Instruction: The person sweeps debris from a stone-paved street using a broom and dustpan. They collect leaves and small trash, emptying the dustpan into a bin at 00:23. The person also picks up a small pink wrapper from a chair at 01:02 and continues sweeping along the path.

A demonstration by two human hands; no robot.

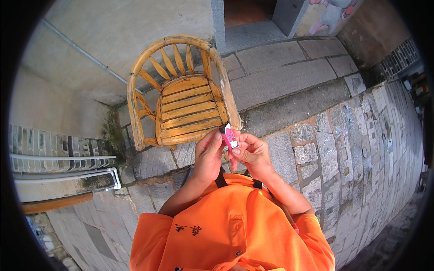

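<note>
Both hands meet in front of my chest around a small, narrow pink item (230,137) with white cartoon shapes on it; its exact kind is unclear. My left hand (208,157) grips its left side, thumb up along a dark upper end. My right hand (255,157) pinches its lower right part between thumb and fingers. The item is tilted, its top leaning left. Just beyond my hands stands a yellow wooden armchair (190,106) with a slatted seat, worn paint and a curved armrest rail.
Uneven stone paving (312,149) runs under and right of me. A stone step (289,86) leads along the wall to a doorway (248,13). White pipes (68,175) run low at the left, beside a plastered wall (86,72). A painted figure (332,16) decorates the far wall.
</note>
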